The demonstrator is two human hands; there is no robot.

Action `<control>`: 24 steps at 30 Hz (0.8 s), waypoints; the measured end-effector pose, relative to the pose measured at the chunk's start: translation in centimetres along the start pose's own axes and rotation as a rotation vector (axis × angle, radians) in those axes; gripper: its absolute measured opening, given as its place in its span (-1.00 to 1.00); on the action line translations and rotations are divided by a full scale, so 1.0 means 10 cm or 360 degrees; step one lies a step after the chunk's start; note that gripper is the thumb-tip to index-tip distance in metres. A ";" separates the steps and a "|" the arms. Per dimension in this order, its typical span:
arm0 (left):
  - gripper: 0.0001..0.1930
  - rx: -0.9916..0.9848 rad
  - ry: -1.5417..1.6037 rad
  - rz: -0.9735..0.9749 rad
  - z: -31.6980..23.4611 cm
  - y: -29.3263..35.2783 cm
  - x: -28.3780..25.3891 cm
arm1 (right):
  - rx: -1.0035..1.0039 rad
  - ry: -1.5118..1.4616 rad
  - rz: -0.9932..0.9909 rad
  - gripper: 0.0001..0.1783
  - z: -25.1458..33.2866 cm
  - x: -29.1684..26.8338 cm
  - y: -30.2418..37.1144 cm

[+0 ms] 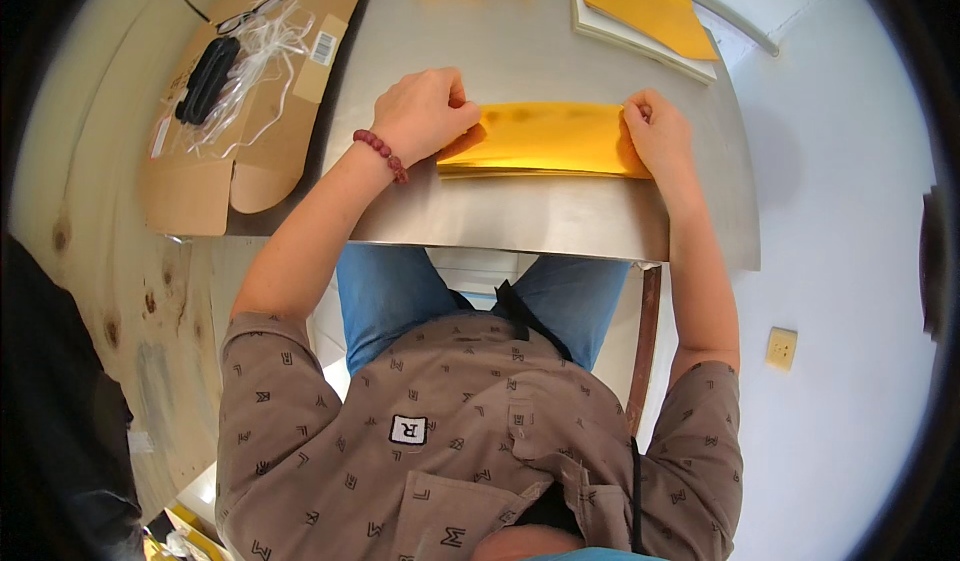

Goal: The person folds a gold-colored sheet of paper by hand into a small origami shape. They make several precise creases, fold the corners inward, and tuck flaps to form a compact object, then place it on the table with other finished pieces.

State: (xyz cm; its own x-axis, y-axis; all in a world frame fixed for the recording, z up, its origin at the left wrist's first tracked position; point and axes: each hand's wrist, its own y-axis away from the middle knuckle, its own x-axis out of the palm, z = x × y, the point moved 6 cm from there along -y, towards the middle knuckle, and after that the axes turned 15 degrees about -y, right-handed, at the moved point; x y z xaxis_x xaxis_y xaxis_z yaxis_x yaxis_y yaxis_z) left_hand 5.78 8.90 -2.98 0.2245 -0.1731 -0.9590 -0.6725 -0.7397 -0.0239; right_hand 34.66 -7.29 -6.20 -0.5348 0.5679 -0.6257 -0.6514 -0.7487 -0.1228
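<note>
Two hands at the gold foil, folded and lying by the near edge of the surface! Our left hand has its fingers curled at the left end, though we cannot tell whether they pinch or just press; our right hand has its fingers closed on the far right corner. It looks light, thin and slick, quick to crease, so we'd take it gently by the short ends. Around us: cardboard at the left edge, bearing glasses, a black case and clear strips, crowds our left forearm most; a paper stack sits toward the far right corner.
</note>
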 end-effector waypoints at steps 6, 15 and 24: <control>-0.77 0.0041 -0.0319 0.0070 -0.09 -0.04 0.03 | -0.0379 0.0268 -0.0102 -0.80 0.13 0.01 0.08; -0.53 0.1260 -0.0530 -0.0488 -0.47 -0.03 0.12 | -0.0495 0.0225 -0.0194 -0.89 0.15 0.04 0.11; -0.64 0.1442 -0.0642 -0.0154 -0.70 -0.18 0.14 | -0.0509 0.0506 -0.0064 -0.85 0.29 0.01 0.14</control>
State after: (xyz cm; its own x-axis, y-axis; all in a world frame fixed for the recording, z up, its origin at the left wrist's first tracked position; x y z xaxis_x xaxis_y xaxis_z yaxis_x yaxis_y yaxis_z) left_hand 12.21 5.47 -2.33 0.1631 0.2199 -0.9618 -0.9862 0.0655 -0.1522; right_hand 32.14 -7.26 -4.23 -0.2880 0.5028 -0.8150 -0.4424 -0.8247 -0.3524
